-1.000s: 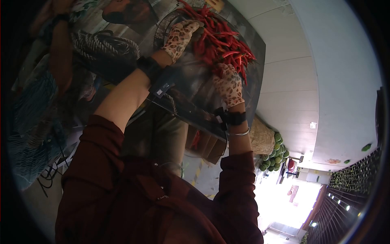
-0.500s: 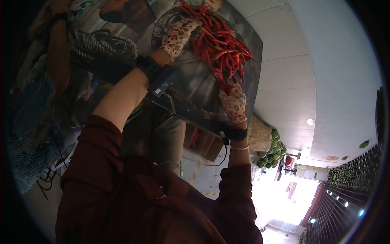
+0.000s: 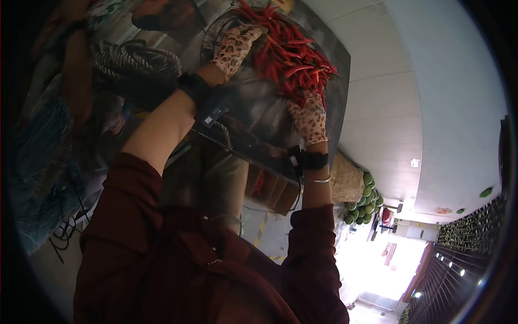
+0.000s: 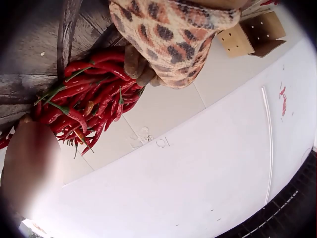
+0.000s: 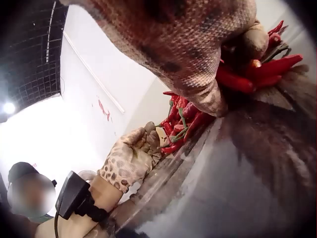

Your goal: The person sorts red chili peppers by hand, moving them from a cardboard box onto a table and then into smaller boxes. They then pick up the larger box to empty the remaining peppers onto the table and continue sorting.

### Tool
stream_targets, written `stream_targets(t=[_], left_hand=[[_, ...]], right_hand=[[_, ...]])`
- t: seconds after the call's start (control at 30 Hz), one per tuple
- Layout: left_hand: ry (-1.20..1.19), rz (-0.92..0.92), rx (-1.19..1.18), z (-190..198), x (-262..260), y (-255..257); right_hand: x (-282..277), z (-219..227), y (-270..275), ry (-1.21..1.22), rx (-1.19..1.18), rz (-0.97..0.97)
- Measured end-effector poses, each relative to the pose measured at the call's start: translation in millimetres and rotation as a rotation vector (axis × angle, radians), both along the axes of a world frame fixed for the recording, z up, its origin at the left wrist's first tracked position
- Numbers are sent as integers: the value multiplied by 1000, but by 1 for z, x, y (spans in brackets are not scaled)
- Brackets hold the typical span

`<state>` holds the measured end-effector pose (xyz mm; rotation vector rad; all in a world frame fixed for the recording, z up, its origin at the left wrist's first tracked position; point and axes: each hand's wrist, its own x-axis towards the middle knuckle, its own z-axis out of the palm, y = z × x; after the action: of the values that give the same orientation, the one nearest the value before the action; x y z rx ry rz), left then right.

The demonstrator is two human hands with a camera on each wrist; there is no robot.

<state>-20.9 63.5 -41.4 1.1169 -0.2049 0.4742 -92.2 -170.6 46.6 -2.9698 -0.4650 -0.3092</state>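
A heap of red chili peppers with green stems lies on the dark patterned table. My gloved left hand is at the heap's left side, its bent fingertips against the peppers; whether it grips any is hidden. My gloved right hand is at the heap's near right end. In the right wrist view, red peppers stick out between that hand's curled fingers and thumb. Beyond it, my left hand shows beside more peppers.
Coiled rope shows on the left part of the table surface. A cardboard box stands below the near edge, with a sack and green round fruits to the right. Another person's arm is at the left.
My right hand drew back toward me with peppers half a second ago, and is now up against the heap again. My left hand has stayed nearly in place.
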Motion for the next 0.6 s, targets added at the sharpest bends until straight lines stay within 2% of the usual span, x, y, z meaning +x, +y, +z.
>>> stream_targets(t=[0.03,0.07,0.13,0.2,0.27,0.3,0.37,0.4,0.47,0.5,0.57,0.6], left_hand=[[37,-68,-122,3,-4,-1],[77,-255,-261,-2,6,3],[133,-197,-183,13,-8,2],[185,-138,-104,14,-10,0],[-52,-6,157,-7,4,1],[-53,-6,160,-30,21,2],[35,-195,131,-70,54,5],[32,-195,133,-47,38,5],[-52,40,221,-1,1,2],[-55,34,224,11,-8,2],[194,-160,-145,24,-17,1],[192,-168,-139,26,-18,0]], right_hand=[[-2,7,5,122,27,-23],[2,1,1,127,28,-27],[17,-12,-12,23,-59,18],[22,-4,-8,70,-69,8],[25,-3,-7,114,-73,4],[26,-7,-9,83,-101,25],[27,-12,-12,47,-127,45],[25,-14,-14,58,-127,41],[22,-14,-17,65,-125,31],[19,-11,-17,112,-115,37],[13,-7,-17,158,-100,34],[9,-5,-16,162,-76,23]])
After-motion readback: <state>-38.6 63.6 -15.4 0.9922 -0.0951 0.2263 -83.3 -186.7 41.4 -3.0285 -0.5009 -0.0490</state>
